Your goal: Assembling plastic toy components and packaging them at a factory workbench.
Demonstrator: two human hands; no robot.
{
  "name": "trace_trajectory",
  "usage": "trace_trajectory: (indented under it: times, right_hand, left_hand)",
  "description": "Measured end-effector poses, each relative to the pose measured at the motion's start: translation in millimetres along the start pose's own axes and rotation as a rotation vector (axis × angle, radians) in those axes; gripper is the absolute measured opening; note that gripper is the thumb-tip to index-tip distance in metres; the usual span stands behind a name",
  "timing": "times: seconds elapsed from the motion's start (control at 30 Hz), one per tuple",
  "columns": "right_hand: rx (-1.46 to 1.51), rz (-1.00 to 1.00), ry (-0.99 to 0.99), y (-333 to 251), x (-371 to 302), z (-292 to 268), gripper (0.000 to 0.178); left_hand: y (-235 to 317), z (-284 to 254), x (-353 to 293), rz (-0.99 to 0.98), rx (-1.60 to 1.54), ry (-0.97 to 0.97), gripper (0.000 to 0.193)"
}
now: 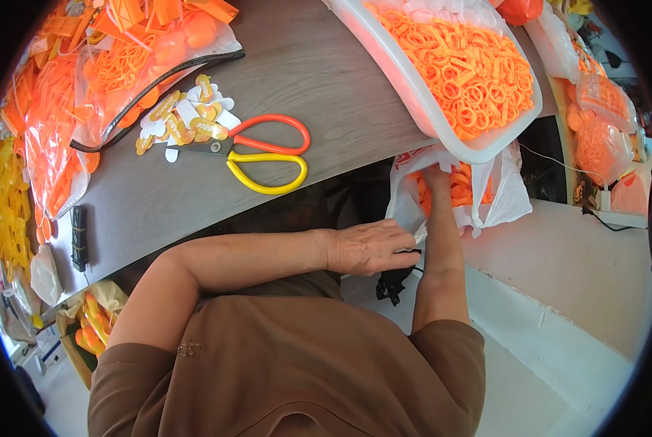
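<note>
Red-and-yellow-handled scissors (pixel 249 157) lie on a gray table (pixel 319 87) before me, blades touching a pile of gold and white tags (pixel 187 113). Nearby slumps a clear bag (pixel 224 56) with a black edge; yellow pieces (pixel 5 200) crowd the far left.

- My right hand (pixel 436 177) reaches down into a crinkled white plastic bag (pixel 514 191) holding orange plastic pieces (pixel 461 188).
- My left hand (pixel 373 246) is at that bag's near edge, fingers bent; I can't tell whether they grip it.
- Above the bag, a translucent white plastic bin (pixel 479 151) holds small orange plastic rings (pixel 479 80).
- On the grey wood-grain table (pixel 326 87), scissors with one red and one yellow handle (pixel 249 156) touch a pile of gold-and-white tags (pixel 184 120).
</note>
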State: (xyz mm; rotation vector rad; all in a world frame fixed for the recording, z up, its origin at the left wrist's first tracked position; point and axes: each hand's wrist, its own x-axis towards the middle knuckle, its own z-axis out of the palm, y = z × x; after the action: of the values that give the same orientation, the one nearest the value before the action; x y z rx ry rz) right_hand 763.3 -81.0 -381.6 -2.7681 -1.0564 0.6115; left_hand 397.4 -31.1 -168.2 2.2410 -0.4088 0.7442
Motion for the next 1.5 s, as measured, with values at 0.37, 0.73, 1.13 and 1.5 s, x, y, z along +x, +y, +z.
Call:
trace_trajectory:
  times: [0.37, 0.73, 1.13, 1.5]
  right_hand:
    - [0.190, -0.242, 0.117, -5.6, -31.3, -0.5, 0.053]
    - [0.190, -0.132, -0.148, -37.4, -36.8, -19.1, 0.097]
    - [0.441, -0.277, 0.207, 10.3, -33.4, -30.0, 0.072]
    - [0.486, 0.038, 0.093, 3.1, -137.1, -53.7, 0.075]
  left_hand:
    - [3.7, -14.5, -5.2, -0.029, -0.051, 0.001, 0.030]
    - [-0.1, -20.7, -5.4, 0.013, -0.012, 0.078, 0.025]
    - [-61.2, 13.7, 70.7, -0.695, -0.350, 0.135, 0.021]
    - [-155.0, 46.6, 141.2, -0.972, -0.418, -0.324, 0.036]
